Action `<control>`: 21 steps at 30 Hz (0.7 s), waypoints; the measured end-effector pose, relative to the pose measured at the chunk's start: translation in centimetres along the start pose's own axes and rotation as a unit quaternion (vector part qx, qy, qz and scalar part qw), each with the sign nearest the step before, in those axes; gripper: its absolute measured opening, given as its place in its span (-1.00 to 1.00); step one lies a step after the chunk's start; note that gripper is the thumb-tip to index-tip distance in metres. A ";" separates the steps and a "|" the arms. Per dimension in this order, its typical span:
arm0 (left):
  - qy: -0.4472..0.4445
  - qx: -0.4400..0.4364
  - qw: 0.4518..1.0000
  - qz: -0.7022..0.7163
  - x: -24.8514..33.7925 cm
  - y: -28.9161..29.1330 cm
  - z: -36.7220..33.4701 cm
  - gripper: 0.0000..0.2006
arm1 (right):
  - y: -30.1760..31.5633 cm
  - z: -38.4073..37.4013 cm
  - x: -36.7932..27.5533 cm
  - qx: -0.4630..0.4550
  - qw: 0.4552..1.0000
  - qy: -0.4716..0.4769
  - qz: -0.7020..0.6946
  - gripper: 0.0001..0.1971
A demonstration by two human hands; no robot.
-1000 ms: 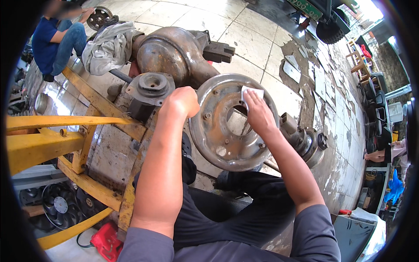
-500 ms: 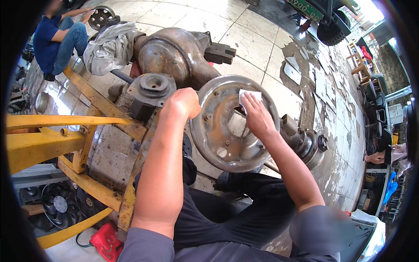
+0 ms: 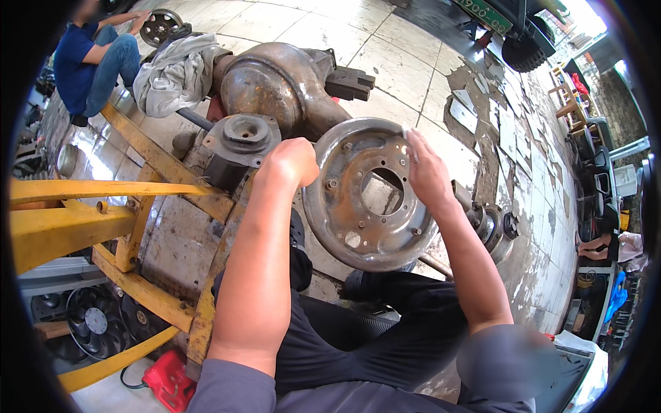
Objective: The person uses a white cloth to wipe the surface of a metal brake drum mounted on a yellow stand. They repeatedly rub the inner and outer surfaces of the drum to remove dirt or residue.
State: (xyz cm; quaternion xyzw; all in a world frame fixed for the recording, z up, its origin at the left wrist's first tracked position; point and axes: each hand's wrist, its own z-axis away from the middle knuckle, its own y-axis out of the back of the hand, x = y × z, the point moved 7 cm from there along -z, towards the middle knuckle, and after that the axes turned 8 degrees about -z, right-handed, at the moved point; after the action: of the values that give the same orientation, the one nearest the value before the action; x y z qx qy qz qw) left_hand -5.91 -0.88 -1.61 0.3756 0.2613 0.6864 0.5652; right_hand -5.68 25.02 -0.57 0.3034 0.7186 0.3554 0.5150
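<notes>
A round metal brake backing plate (image 3: 330, 220), worn brown and grey, stands tilted up in front of me. It has a large centre hole and several small holes. My left hand (image 3: 295, 162) is closed at its left rim, with the fingertips hidden. At the upper right rim, my right hand (image 3: 428, 168) presses a small white sheet (image 3: 407, 131) against the metal, its fingers nearly straight. Only an edge of that sheet shows, so I cannot tell whether it is paper or cloth. Behind the plate lies a rusty axle housing (image 3: 261, 86).
A yellow metal frame (image 3: 76, 230) fills the left, with a dark flanged mount (image 3: 242, 134) beside my left hand. Grey cloth (image 3: 175, 76) drapes the axle's far end. A person (image 3: 93, 65) sits at the far left. Broken tiles (image 3: 465, 113) lie on the right; a red tool (image 3: 169, 382) lies lower left.
My right hand has slid rightward with the white sheet, from the plate's inner face beside the centre hole out to the upper right rim. My left hand stays at the left rim.
</notes>
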 end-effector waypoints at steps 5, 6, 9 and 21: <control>-0.003 -0.006 1.000 -0.008 -0.1 -0.1 0.1 -0.70 | -1.9 2.3 0.2 -0.032 0.996 0.059 0.059 -0.61; -0.008 -0.015 1.000 -0.014 -0.1 -0.2 -0.1 -0.68 | -2.9 2.9 -0.3 -0.050 0.992 0.086 0.083 -0.61; -0.009 -0.009 1.000 -0.009 0.2 -0.2 -0.1 -0.68 | -4.5 2.8 0.8 -0.090 0.986 0.068 0.120 -0.56; 0.005 0.012 1.000 -0.013 0.0 -0.1 -0.4 -0.70 | -5.3 1.5 1.5 -0.094 0.987 0.037 0.129 -0.56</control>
State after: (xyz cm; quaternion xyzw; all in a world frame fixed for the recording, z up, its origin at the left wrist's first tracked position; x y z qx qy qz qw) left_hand -6.20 -0.85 -1.96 0.3753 0.2776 0.6777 0.5682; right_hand -5.08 23.54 -6.02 0.3307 0.6555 0.4953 0.4644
